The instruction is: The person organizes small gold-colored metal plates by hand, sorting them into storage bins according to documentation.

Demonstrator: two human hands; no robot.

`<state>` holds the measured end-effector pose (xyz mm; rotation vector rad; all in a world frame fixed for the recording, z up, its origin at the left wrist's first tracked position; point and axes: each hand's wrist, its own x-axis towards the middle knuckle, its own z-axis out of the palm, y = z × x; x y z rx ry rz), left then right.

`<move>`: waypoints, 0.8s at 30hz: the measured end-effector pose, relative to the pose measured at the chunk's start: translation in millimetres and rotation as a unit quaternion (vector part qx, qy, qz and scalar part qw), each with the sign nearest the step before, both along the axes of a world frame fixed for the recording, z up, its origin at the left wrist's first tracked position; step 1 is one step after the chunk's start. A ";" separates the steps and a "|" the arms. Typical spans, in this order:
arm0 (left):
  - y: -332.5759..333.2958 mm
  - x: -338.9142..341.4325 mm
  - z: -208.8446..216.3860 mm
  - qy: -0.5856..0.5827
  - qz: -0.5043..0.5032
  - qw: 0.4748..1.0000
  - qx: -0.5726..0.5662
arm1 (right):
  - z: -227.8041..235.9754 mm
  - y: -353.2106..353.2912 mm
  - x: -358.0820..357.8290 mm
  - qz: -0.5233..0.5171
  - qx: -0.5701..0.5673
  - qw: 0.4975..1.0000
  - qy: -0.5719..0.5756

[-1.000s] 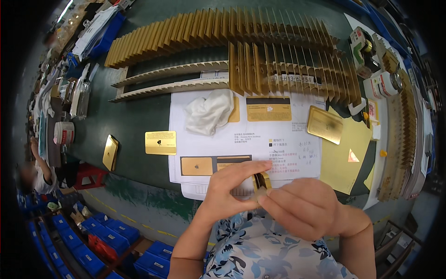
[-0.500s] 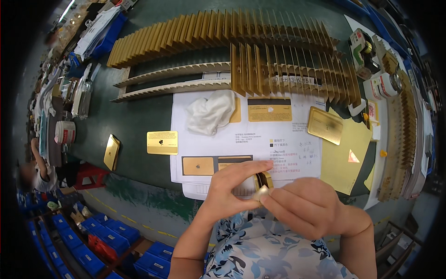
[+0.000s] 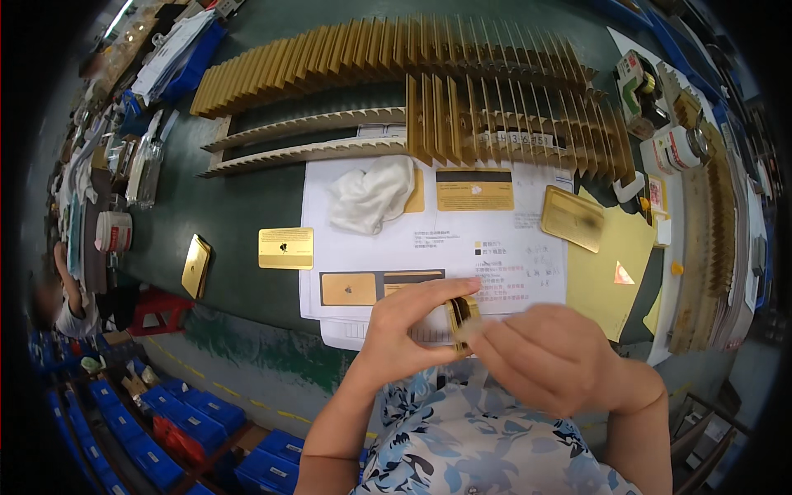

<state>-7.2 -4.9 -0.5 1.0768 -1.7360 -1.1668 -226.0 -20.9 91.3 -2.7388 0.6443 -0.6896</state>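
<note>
My left hand (image 3: 400, 330) is wrapped round a small stack of gold metal cards (image 3: 464, 313), thumb below and fingers above, with the edges turned toward my right hand. My right hand (image 3: 549, 351) is pinched closed at the near end of the stack. Its fingertips are smeared by motion, and what they hold cannot be made out now. Under and beyond both hands lie printed paper sheets (image 3: 528, 285). A crumpled white cloth (image 3: 373, 196) rests there, partly over a gold card, and another gold card with a dark stripe (image 3: 474, 191) lies to its right.
Slotted racks (image 3: 305, 66) full of upright gold cards stretch across the back. Loose gold cards (image 3: 285, 249) and a small pile (image 3: 195, 266) lie left. Another gold card (image 3: 572, 219) overlaps a yellow sheet (image 3: 615, 285) on the right. A white jar (image 3: 678, 151) stands beyond it.
My right fingers have shifted slightly at the card stack and blurred; the small pale piece at their tips no longer shows clearly. My left hand keeps its hold. The whole view has shifted slightly.
</note>
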 end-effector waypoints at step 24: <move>2.0 2.1 -3.8 -0.027 0.020 0.999 -0.024 | -25.3 -5.5 6.3 -0.086 0.438 0.881 -0.156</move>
